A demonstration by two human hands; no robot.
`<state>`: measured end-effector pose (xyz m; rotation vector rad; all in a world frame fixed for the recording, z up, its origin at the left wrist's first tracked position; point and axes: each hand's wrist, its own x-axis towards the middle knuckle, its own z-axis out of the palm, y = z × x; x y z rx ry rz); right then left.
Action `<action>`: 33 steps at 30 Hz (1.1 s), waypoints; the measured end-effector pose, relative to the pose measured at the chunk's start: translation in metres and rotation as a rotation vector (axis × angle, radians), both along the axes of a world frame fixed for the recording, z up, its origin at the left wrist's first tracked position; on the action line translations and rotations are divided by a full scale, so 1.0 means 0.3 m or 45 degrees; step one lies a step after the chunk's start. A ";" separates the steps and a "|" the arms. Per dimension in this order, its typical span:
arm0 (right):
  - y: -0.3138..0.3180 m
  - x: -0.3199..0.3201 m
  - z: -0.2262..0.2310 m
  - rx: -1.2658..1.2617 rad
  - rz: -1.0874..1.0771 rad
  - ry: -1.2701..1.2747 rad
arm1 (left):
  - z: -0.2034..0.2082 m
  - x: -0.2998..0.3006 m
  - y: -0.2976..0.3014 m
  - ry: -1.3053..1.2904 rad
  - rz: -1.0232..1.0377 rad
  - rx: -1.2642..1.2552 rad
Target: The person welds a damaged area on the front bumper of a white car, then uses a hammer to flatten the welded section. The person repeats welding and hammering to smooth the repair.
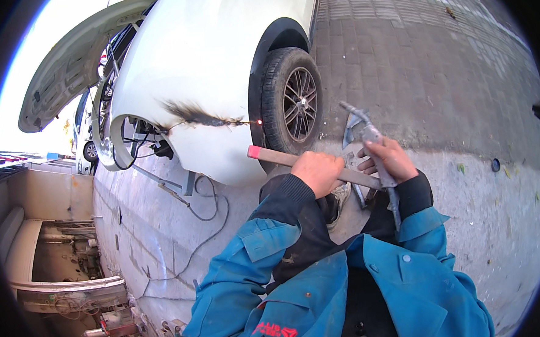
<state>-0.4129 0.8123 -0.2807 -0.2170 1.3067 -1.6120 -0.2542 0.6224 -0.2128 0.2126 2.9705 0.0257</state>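
Observation:
My left hand is wrapped round a long flat bar with a red end, held across in front of my legs. A grey metal tool with a narrow tip lies in my right hand, its thumb and fingers partly round it. The bar's right end meets the tool's lower part; I cannot tell whether they are joined. Ahead is a white car's front fender, with a black scorched streak running toward the wheel arch. A small orange glow shows at the streak's right end.
The front wheel stands right of the streak, and the car's hood is raised. A dark cable loops over the concrete. At lower left is a cluttered metal cart. My shoe shows below my hands.

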 end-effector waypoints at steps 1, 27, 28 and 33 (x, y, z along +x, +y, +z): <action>0.034 -0.020 0.010 -0.058 -0.098 -0.111 | 0.004 0.006 0.009 0.042 -0.012 -0.026; 0.576 -0.040 -0.383 0.279 -0.639 0.865 | 0.057 0.013 0.014 0.588 0.381 -0.001; 0.471 0.017 -0.265 0.156 -0.552 0.822 | 0.054 -0.011 0.029 0.624 0.385 -0.037; 0.015 0.245 0.079 -0.300 -0.363 0.120 | 0.039 -0.108 0.112 0.791 0.421 -0.127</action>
